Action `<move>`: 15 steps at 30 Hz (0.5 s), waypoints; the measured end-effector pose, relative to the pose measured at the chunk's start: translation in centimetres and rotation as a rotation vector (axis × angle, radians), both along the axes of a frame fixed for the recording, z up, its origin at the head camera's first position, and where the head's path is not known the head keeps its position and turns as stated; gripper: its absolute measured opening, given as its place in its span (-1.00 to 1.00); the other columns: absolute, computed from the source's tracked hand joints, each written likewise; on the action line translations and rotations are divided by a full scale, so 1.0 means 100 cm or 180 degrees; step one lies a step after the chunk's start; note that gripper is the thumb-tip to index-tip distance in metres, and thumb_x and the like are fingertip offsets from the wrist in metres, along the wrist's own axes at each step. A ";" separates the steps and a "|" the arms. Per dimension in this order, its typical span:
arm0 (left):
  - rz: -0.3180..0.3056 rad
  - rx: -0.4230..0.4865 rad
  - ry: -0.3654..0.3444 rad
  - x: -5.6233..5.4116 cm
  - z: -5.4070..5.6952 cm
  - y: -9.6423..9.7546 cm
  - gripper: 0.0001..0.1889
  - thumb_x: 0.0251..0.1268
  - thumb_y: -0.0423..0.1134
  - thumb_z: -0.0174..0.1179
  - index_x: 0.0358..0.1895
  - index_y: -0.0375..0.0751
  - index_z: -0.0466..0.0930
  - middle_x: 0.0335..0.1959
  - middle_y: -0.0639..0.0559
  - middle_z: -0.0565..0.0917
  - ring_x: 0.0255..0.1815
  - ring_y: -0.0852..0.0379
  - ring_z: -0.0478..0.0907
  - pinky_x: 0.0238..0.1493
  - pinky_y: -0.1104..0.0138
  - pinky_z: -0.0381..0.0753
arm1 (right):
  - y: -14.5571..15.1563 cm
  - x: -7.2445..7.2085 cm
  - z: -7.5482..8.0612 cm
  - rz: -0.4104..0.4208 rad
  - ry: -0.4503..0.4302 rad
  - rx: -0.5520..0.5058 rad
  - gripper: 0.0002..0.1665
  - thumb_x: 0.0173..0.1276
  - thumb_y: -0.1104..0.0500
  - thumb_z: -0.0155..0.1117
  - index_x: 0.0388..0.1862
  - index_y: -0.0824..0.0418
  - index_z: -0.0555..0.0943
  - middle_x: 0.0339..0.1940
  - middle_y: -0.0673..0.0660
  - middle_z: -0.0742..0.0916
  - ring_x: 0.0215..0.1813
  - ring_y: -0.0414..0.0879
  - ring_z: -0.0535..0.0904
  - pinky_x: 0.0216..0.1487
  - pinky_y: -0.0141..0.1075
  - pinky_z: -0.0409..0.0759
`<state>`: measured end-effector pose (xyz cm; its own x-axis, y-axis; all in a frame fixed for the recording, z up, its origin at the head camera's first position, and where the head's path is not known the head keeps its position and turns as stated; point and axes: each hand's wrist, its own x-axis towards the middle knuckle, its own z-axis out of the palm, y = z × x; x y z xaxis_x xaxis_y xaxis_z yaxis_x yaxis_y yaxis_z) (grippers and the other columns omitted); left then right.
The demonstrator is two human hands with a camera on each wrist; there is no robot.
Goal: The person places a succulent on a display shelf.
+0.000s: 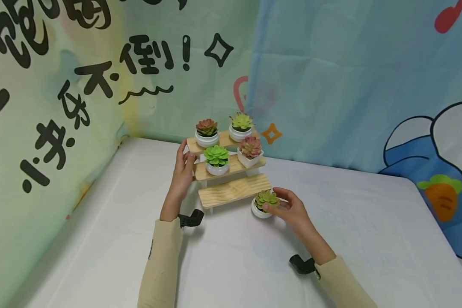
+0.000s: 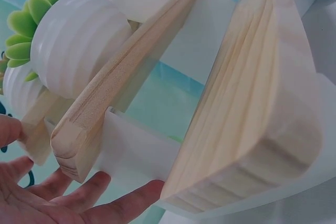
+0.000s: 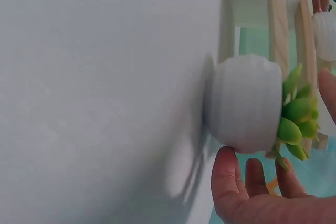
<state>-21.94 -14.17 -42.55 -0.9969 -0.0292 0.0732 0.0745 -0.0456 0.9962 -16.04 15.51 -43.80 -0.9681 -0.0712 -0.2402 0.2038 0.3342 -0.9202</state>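
A three-tier wooden stand (image 1: 235, 191) with white supports stands on the table. My left hand (image 1: 183, 164) rests at its left end; in the left wrist view its spread fingers (image 2: 128, 203) touch the ends and side support. On the top tier are a reddish succulent (image 1: 206, 128) and a yellow-green one (image 1: 241, 122). The middle tier carries a bright green succulent (image 1: 217, 156) and a pink one in a square pot (image 1: 250, 149). My right hand (image 1: 292, 209) grips a green potted succulent (image 1: 265, 201) beside the bottom tier's front right corner, fingertips against its white pot (image 3: 244, 103).
A white cloth (image 1: 231, 265) covers the table. Printed fabric backdrops (image 1: 331, 77) rise behind and on the left, close behind the stand. Both wrists wear black camera mounts (image 1: 191, 218).
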 end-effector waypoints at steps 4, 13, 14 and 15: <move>-0.0025 0.0023 -0.0004 0.000 0.000 0.000 -0.40 0.64 -0.05 -0.28 0.59 0.09 -0.26 0.43 -0.23 0.22 0.41 -0.24 0.26 0.06 -0.20 0.54 | -0.002 0.001 -0.007 0.0063 -0.0089 0.0019 -0.12 0.28 0.16 0.40 0.48 0.32 0.19 0.42 0.31 0.35 0.26 0.11 0.38 -0.06 -0.44 0.47; -0.0017 0.0037 -0.0011 0.001 0.000 0.000 -0.40 0.64 -0.06 -0.28 0.59 0.08 -0.26 0.44 -0.23 0.21 0.41 -0.24 0.26 0.07 -0.20 0.53 | -0.006 0.000 -0.014 0.0277 -0.0135 -0.0037 -0.06 0.23 0.27 0.42 0.47 0.41 0.13 0.38 0.42 0.37 0.40 0.23 0.30 0.35 -0.02 0.35; -0.0014 0.0041 -0.0011 0.001 0.000 0.000 -0.40 0.64 -0.07 -0.27 0.59 0.08 -0.26 0.44 -0.23 0.21 0.40 -0.23 0.26 0.07 -0.20 0.53 | -0.006 0.000 -0.014 0.0286 -0.0121 -0.0014 -0.06 0.23 0.29 0.42 0.47 0.41 0.13 0.38 0.43 0.37 0.39 0.24 0.30 0.34 -0.02 0.36; -0.0017 0.0044 -0.0012 0.000 0.000 0.000 -0.40 0.64 -0.07 -0.27 0.59 0.08 -0.26 0.44 -0.23 0.21 0.40 -0.24 0.26 0.07 -0.20 0.53 | -0.006 0.000 -0.014 0.0287 -0.0115 0.0009 -0.06 0.22 0.29 0.42 0.47 0.41 0.14 0.37 0.43 0.37 0.38 0.24 0.31 0.33 -0.03 0.37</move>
